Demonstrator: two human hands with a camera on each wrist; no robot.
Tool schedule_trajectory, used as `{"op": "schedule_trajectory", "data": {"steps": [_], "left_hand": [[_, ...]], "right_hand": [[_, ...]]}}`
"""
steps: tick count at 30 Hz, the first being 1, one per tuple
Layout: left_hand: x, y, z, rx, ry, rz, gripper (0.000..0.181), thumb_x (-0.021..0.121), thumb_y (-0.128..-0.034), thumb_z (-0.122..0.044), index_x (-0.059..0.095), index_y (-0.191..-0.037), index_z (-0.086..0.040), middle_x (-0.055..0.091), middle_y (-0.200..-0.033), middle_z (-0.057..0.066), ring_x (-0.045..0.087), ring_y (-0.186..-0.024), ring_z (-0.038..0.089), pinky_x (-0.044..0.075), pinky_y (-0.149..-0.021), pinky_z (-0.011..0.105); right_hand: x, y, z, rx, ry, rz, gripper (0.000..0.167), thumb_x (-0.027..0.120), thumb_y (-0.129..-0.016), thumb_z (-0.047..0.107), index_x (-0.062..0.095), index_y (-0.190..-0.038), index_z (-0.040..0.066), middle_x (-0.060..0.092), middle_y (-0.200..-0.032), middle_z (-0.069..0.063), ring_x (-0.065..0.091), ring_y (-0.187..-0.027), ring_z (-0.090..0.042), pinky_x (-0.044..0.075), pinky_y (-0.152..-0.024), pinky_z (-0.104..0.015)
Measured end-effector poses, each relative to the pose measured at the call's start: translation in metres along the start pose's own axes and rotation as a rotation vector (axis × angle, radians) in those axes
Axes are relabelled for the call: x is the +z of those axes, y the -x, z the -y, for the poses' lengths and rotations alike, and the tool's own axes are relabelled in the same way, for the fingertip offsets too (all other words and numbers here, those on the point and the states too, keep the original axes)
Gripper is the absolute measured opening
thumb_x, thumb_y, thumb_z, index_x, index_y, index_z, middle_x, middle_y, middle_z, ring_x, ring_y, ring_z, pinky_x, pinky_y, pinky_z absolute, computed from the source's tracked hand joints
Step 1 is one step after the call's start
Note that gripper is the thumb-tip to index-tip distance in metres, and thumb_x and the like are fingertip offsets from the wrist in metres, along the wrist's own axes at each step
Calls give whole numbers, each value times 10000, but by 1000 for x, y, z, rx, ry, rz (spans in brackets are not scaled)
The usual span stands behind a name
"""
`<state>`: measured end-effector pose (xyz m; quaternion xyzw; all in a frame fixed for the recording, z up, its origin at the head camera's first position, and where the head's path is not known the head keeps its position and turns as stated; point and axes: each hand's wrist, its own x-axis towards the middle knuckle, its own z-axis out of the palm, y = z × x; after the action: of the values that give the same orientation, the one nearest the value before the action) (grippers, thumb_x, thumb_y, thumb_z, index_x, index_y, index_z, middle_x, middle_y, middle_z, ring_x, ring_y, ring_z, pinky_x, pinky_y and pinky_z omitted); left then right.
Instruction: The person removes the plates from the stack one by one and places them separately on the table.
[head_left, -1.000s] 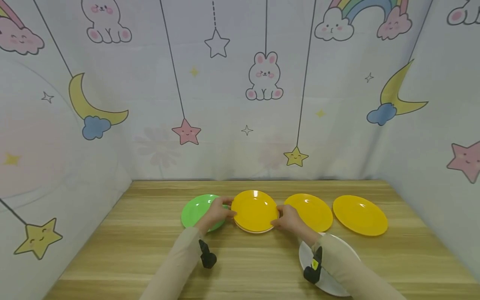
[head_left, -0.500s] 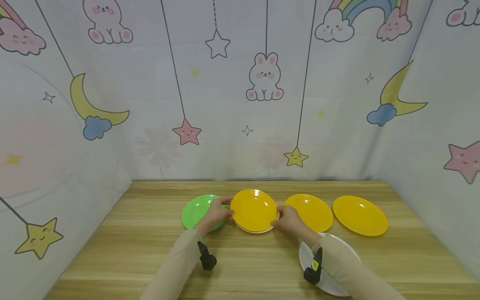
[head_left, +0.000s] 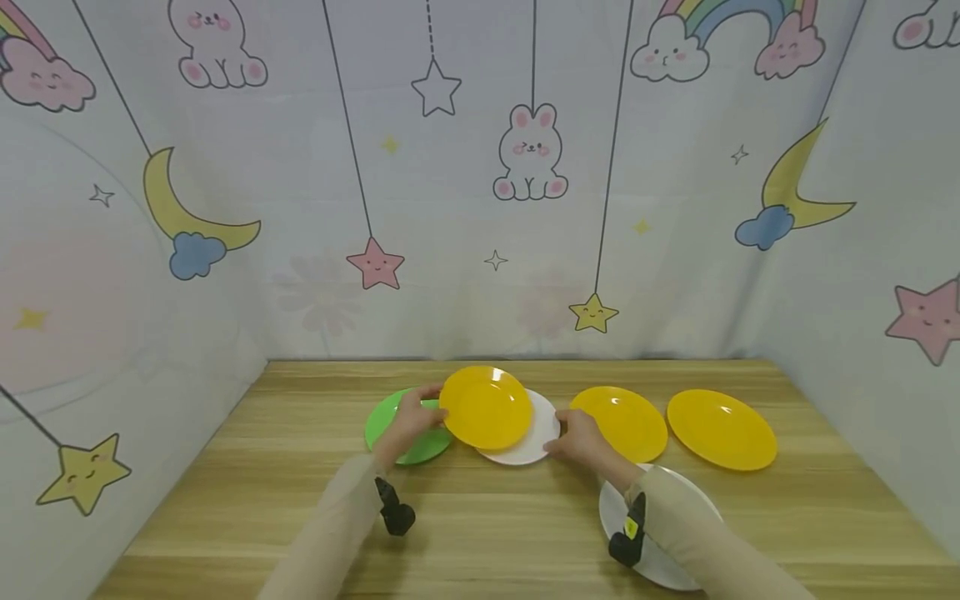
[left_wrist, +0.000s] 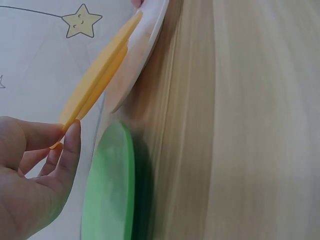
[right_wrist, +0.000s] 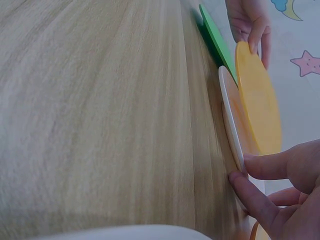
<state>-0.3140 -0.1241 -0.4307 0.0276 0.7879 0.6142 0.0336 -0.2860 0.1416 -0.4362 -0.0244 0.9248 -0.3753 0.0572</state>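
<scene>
My left hand (head_left: pixel 408 425) pinches the left rim of a yellow plate (head_left: pixel 486 408), thumb on one face and fingers on the other. That plate is tilted and lifted, overlapping a white plate (head_left: pixel 542 433) below it. In the left wrist view a gap shows between the yellow plate (left_wrist: pixel 95 75) and the green plate (left_wrist: pixel 110 185). My right hand (head_left: pixel 583 442) pinches the white plate's right rim; in the right wrist view the thumb is above and a finger beneath the white plate (right_wrist: pixel 229 95). Whether the white plate's far side touches the table cannot be told.
Two more yellow plates lie to the right, one (head_left: pixel 626 425) close beside my right hand and another (head_left: pixel 722 429) farther out. A larger white plate (head_left: pixel 660 565) sits partly under my right forearm. Behind the wooden table (head_left: pixel 480 533) hangs a patterned cloth (head_left: pixel 450 183).
My left hand has raised the yellow plate and moved it leftward off the white plate, which now shows beneath. My right hand stays at the white plate's rim.
</scene>
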Motion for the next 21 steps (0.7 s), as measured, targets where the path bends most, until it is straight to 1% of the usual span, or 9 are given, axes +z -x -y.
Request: {"op": "schedule_trajectory", "data": {"steps": [2, 5, 9, 11, 13, 16, 18, 21], "left_hand": [[-6, 1, -1, -5, 4, -2, 470, 555, -795, 115, 474, -1256, 76, 466, -1188, 263, 577, -646, 108, 558, -634, 257], [-15, 2, -1, -15, 11, -4, 489, 545, -797, 123, 451, -1275, 75, 443, -1206, 267, 598, -685, 122, 560, -666, 270], [-27, 2, 2, -33, -5, -27, 504, 548, -805, 121, 433, -1293, 66, 427, -1226, 262, 605, -709, 131, 559, -677, 270], [-33, 3, 3, -40, -21, -45, 510, 554, -809, 117, 432, -1300, 56, 432, -1231, 256, 603, -715, 129, 558, -674, 265], [-38, 3, 4, -41, -35, -61, 508, 557, -812, 114, 435, -1302, 52, 438, -1232, 255, 600, -719, 126, 558, -674, 264], [-45, 6, 5, -36, -42, -78, 501, 552, -816, 113, 437, -1301, 54, 440, -1229, 258, 597, -716, 118, 558, -669, 261], [-50, 8, 4, -31, -44, -84, 495, 545, -819, 113, 432, -1299, 66, 432, -1227, 269, 594, -701, 112, 558, -662, 260], [-58, 12, 4, -32, -50, -90, 499, 534, -823, 109, 413, -1307, 77, 411, -1239, 279, 595, -683, 99, 557, -656, 251]], "right_hand": [[0, 0, 1, -1, 1, -3, 348, 768, -699, 74, 610, -987, -43, 519, -779, -81, 471, -711, -184, 444, -603, -235], [0, 0, 1, -1, 4, 1, 337, 766, -701, 73, 603, -967, -53, 504, -761, -83, 466, -703, -185, 422, -587, -232], [0, 0, 1, 4, 15, 1, 417, 767, -703, 83, 600, -1060, -55, 533, -821, -74, 475, -747, -185, 447, -646, -236], [0, 0, 1, 1, 16, 0, 352, 768, -703, 85, 609, -993, -37, 525, -786, -75, 472, -728, -186, 439, -632, -238], [-1, 0, 0, -5, 17, -3, 279, 769, -701, 82, 599, -897, -19, 496, -726, -71, 461, -688, -185, 419, -590, -232], [0, 0, 0, -17, 21, -8, 244, 770, -697, 78, 562, -796, -1, 451, -659, -58, 442, -639, -178, 384, -543, -223], [0, 0, -1, -24, 23, -8, 245, 769, -697, 75, 547, -771, 1, 439, -643, -51, 436, -625, -174, 377, -532, -219], [0, 0, 0, -34, 25, -8, 239, 766, -700, 74, 553, -781, 1, 445, -649, -49, 437, -630, -170, 383, -537, -218]]}}
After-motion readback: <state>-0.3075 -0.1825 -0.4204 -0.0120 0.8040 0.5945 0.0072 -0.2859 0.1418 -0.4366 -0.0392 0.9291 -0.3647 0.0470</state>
